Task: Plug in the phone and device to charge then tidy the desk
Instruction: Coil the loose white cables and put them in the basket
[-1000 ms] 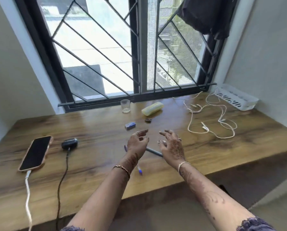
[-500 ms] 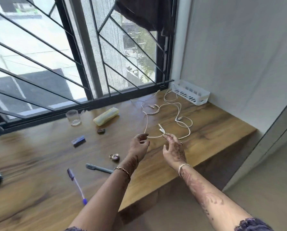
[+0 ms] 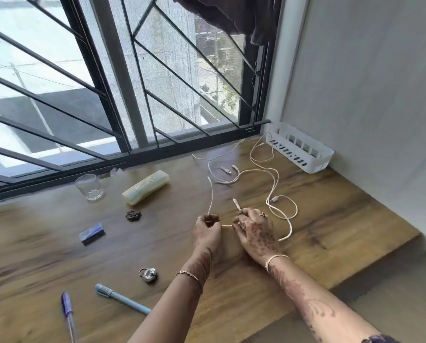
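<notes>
Brown wooden table point(image 3: 330, 219): purple pen point(image 3: 67, 310) and pale blue pen point(image 3: 121, 298) near left, clear glass tumbler point(image 3: 89, 187) and yellow oblong case point(image 3: 145, 186) far, small metal padlock point(image 3: 148, 275) near centre. Left hand point(image 3: 207, 232) and right hand point(image 3: 256, 232) close together, each pinching the tangled white cable point(image 3: 211, 194), short run between them. Rest of cable lies far right, beside slotted white plastic basket point(image 3: 303, 154).

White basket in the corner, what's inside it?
Inside the white basket only its far slotted wall shows, and nothing pokes up above the rim. The near wall hides the bottom, so something small could be lying there unseen.
</notes>
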Tool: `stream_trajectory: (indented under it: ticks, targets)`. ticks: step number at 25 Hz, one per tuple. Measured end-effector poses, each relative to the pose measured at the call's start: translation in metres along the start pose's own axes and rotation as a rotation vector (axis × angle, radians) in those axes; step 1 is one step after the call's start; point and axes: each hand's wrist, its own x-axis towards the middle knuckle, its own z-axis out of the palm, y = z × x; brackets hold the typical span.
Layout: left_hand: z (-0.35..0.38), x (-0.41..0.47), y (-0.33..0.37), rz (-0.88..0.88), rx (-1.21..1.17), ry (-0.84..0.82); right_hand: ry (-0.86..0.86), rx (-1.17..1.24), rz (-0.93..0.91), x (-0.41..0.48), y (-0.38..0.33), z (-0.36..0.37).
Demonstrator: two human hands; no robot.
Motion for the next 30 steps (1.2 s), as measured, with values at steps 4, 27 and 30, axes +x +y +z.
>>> stream_trajectory:
  ticks: [4, 27, 30]
  targets:
    - [0.006, 0.026, -0.009, -0.051, -0.103, 0.064, -0.026, -0.08, -0.165, 0.02, 0.014, 0.005]
    - [0.07, -0.016, 0.049, 0.265, -0.212, 0.236, -0.262, 1.206, 0.05, 0.115, 0.023, -0.029]
    - [0.064, -0.016, 0.063, 0.368, -0.1, 0.283, -0.323, 1.336, 0.043, 0.127, 0.018, -0.04]
